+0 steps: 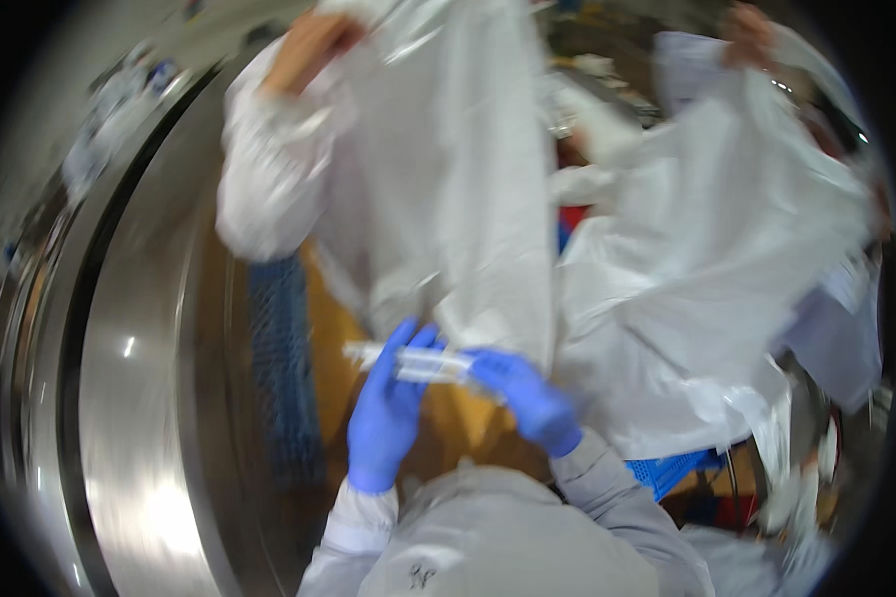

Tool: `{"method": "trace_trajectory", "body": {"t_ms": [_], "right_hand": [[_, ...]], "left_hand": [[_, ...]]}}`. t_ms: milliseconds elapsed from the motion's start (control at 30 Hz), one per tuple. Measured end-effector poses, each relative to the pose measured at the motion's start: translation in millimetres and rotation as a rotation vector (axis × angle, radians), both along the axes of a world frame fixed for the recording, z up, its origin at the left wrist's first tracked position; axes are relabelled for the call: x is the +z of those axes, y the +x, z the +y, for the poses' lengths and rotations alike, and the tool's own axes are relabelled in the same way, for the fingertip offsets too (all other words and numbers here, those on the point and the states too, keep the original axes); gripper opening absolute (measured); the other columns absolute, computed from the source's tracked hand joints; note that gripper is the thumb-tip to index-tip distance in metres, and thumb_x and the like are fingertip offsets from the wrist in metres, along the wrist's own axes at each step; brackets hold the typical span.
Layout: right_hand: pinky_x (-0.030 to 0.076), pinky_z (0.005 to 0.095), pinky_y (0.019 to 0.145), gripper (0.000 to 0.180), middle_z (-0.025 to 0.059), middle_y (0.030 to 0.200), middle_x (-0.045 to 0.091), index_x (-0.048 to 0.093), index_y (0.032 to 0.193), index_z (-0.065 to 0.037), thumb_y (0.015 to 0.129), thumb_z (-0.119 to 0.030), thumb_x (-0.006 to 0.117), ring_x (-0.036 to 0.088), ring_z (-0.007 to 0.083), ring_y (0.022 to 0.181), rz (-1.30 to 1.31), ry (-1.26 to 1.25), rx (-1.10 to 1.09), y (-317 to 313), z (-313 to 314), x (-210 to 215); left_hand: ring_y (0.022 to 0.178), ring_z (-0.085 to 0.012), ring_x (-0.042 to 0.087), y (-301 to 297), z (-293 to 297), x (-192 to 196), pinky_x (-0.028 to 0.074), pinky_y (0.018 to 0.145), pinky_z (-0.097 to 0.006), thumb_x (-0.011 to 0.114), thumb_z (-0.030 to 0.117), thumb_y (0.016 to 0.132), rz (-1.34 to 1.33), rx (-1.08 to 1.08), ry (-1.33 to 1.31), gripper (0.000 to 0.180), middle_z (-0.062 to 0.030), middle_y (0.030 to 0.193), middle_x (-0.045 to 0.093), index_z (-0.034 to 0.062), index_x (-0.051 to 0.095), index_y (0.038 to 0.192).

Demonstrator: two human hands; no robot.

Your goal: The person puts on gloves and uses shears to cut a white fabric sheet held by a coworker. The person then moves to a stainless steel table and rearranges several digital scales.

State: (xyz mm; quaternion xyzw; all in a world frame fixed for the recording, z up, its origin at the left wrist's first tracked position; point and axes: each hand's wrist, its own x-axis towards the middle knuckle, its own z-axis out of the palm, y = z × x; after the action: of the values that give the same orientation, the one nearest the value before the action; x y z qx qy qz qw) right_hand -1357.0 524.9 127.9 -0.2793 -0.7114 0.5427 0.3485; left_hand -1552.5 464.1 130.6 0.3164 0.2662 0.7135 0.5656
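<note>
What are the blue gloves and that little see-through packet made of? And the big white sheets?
The left hand and right hand wear thin, smooth blue gloves, probably nitrile or latex. The packet between them looks like clear, glossy plastic film. The white sheets look like thin, crinkly plastic or coated fabric; blur leaves it open.

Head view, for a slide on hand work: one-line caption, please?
Two blue-gloved hands, left hand and right hand, hold a small clear packet beneath white plastic sheeting.

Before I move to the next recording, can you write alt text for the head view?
Two blue-gloved hands, left and right, hold a small clear plastic packet between them at chest height. Behind it, another person's bare hands hold up a large white plastic bag; a curved steel surface fills the left side.
</note>
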Motion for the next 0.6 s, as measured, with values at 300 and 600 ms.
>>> {"method": "trace_trajectory", "body": {"t_ms": [300, 600], "right_hand": [[0.039, 0.0352, 0.112, 0.039, 0.0147, 0.140, 0.056, 0.056, 0.138, 0.001, 0.103, -0.015, 0.051, 0.052, 0.0271, 0.130, -0.135, -0.037, -0.318, 72, -35, 35], [0.030, 0.0379, 0.117, 0.056, 0.0149, 0.149, 0.047, 0.044, 0.146, 0.003, 0.098, -0.022, 0.058, 0.044, 0.0256, 0.137, 0.102, 0.498, -1.363, 151, -76, 132]], "left_hand": [[0.081, -0.0146, 0.049, 32, 38, 13, 0.045, 0.102, -0.045, 0.044, 0.026, 0.109, -0.197, -0.317, -0.259, 0.044, 0.0005, 0.084, 0.044, -0.0028, 0.046, 0.142], [0.087, -0.0143, 0.052, 36, 34, 30, 0.044, 0.103, -0.042, 0.045, 0.025, 0.108, -0.057, -0.382, -0.205, 0.045, 0.0010, 0.087, 0.048, -0.0002, 0.045, 0.146]]}}
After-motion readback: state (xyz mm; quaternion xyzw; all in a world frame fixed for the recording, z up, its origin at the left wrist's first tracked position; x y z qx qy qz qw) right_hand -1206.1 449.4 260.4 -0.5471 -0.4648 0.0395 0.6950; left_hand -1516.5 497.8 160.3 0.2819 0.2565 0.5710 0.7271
